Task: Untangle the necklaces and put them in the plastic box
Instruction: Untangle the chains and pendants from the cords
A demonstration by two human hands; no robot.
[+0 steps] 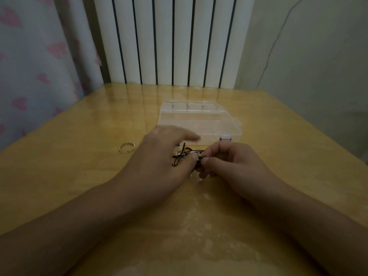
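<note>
Just below the middle of the frame I see both hands meeting over the tangled necklaces (184, 156), a small knot of dark cords with bits of silver, lying on the wooden table (79, 176). My right hand (225, 162) pinches a dark cord at the right edge of the knot between thumb and forefinger. My left hand (159, 162) lies over the left part of the tangle, forefinger stretched out and blurred; I cannot tell whether its lower fingers grip anything. The clear plastic box (199, 120) sits open just above the hands. A silver open ring (127, 147) lies at middle left.
</note>
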